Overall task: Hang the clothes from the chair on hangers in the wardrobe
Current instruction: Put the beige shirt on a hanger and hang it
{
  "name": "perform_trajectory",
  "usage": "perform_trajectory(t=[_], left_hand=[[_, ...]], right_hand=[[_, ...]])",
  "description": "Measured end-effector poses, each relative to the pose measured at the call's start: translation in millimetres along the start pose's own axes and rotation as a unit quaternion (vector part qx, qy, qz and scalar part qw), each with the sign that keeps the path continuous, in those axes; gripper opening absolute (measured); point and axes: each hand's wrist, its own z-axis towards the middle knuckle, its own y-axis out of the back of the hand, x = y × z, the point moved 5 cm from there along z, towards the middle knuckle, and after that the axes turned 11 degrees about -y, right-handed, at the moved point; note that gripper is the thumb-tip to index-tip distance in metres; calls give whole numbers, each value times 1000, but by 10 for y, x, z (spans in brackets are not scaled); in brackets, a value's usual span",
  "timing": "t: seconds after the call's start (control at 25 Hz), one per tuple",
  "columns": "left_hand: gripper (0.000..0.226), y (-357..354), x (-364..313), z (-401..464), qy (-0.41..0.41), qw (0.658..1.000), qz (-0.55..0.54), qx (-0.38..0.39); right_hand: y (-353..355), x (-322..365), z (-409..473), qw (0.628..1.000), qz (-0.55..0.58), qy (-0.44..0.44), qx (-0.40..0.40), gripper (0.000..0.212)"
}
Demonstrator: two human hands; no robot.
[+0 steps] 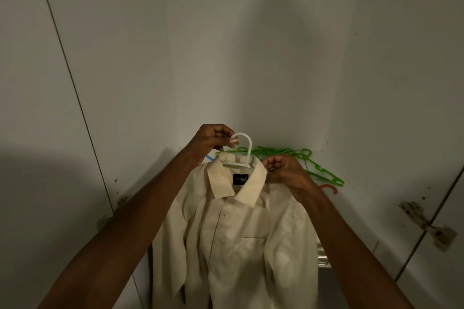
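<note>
**Shirt on its hanger, ready to go up**

The left hand's fingers are curled round the tip of the white hanger's hook, thumb and forefinger pinching it. The right hand is clenched on the cream shirt at the shoulder just beside the collar; whether it also has the hanger's arm under the cloth cannot be told.

The shirt is already threaded on the hanger and hangs in front of the person, inside the open wardrobe, with its collar spread and a dark label showing at the neck. Behind it, on the wardrobe's floor, lies a heap of green hangers, with a red one at its edge. No rail shows plainly; only a pale edge at the very top of the view.

The step in hand looks like settling the shirt and lifting it to hang. To do it well, the right hand should likely smooth the shoulder seam square over the hanger's arm before letting go, so the shirt does not slide off one side. The left hand should keep the hook free and turned toward the rail, lifting straight up.
</note>
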Motion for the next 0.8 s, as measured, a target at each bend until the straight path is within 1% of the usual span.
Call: perform_trajectory(t=[0.04, 0.08, 0.16, 0.2, 0.24, 0.36, 0.4, 0.48, 0.52, 0.56, 0.6, 0.68, 0.76, 0.8], left_hand=[[14, 5, -78, -25, -15, 1000, -11, 0], [17, 21, -123, -45, -22, 999, -26, -1], [16, 41, -156, -96, -8, 998, -56, 12], [15, 39, -153, -131, 7, 998, -54, 24], [19, 34, -155, -173, 21, 998, -35, 38], [40, -34, -99, -334, 79, 993, 24, 84], [42, -81, -80, -401, 95, 989, 39, 110], [35, -166, -65, -496, 89, 979, 89, 161], [27, -187, -85, -509, 75, 976, 116, 166], [16, -193, -118, -500, 57, 976, 143, 157], [11, -190, -175, -487, 42, 974, 172, 140], [25, -226, -276, -449, 9, 968, 225, 112], [20, -285, -378, -452, -17, 970, 228, 81], [20, -306, -433, -454, -32, 972, 226, 61]], right_hand=[[11, 83, -39, 1000, 10, 16, 0, 31], [21, 146, -70, 1000, 15, 26, -4, 29], [28, 230, -124, 999, 23, 37, -21, 30], [18, 257, -160, 998, 23, 44, -28, 32], [1, 276, -197, 998, 22, 49, -35, 33], [13, 304, -272, 996, 28, 65, -52, 35], [34, 320, -298, 996, 27, 69, -59, 36], [100, 352, -341, 994, 26, 74, -71, 38], [138, 362, -361, 995, 26, 73, -70, 39], [176, 369, -377, 996, 22, 69, -60, 39], [205, 382, -397, 997, 16, 65, -40, 39], [258, 432, -440, 998, 0, 63, 13, 39], [333, 457, -485, 997, -3, 44, 57, 38], [398, 462, -508, 997, -22, 33, 68, 37]])
